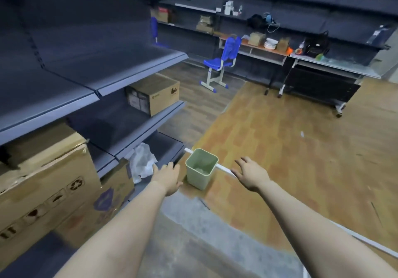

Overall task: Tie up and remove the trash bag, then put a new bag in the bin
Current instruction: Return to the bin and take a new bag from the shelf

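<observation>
Our left hand (167, 177) and right hand (251, 175), open and empty, flank the light, stiff bin (201, 167), best gripped by its rim, beside the shelf's (170, 148) front corner.

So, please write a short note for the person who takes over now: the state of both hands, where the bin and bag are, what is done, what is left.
Left hand: open, holds nothing, reaching toward the white plastic bag on the lowest shelf.
Right hand: open, holds nothing, in the air to the right of the bin.
Green bin: upright on the floor beside the shelf; no liner shows on its rim.
Done: the old bag seems already out of the bin.
Left: take a bag, open it, fit it in the bin. I cannot tell whether the white bag is new or old.
</observation>
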A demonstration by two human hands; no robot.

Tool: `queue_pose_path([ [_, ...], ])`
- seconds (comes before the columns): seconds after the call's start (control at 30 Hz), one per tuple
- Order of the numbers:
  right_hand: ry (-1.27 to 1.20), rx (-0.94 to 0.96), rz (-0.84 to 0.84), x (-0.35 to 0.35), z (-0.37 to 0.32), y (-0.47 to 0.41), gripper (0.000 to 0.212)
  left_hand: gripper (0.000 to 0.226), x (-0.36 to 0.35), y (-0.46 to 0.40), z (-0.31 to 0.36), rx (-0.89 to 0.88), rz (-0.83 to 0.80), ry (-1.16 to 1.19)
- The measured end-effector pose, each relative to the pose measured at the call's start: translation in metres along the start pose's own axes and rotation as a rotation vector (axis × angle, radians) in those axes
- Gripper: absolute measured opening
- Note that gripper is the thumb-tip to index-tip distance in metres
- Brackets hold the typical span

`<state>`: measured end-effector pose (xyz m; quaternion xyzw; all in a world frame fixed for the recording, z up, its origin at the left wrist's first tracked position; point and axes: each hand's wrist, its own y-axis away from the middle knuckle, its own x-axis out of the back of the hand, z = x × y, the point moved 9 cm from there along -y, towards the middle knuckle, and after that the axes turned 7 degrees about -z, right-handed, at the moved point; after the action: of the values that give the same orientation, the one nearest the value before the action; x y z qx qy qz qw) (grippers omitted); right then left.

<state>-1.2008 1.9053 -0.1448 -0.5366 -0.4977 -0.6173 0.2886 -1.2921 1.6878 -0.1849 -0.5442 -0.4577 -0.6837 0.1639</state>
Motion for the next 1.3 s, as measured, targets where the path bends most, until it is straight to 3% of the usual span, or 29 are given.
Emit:
queue_pose_path([
  [0.33,0.054,0.062,-0.053,0.048,0.098,-0.185,0.053,0.046,0.085,-0.158,0.041,0.080,-0.024,0.049],
  [0.67,0.191,0.370,-0.054,0.118,0.122,-0.365,0.051,0.049,0.130,-0.290,0.065,0.328,-0.020,0.242],
  [1.03,0.263,0.667,-0.151,0.117,0.036,-0.509,0.050,0.055,0.109,-0.350,-0.008,0.639,-0.108,0.405],
  [1.3,0.285,0.833,-0.219,0.098,-0.028,-0.572,0.053,0.055,0.107,-0.394,-0.053,0.761,-0.149,0.479],
])
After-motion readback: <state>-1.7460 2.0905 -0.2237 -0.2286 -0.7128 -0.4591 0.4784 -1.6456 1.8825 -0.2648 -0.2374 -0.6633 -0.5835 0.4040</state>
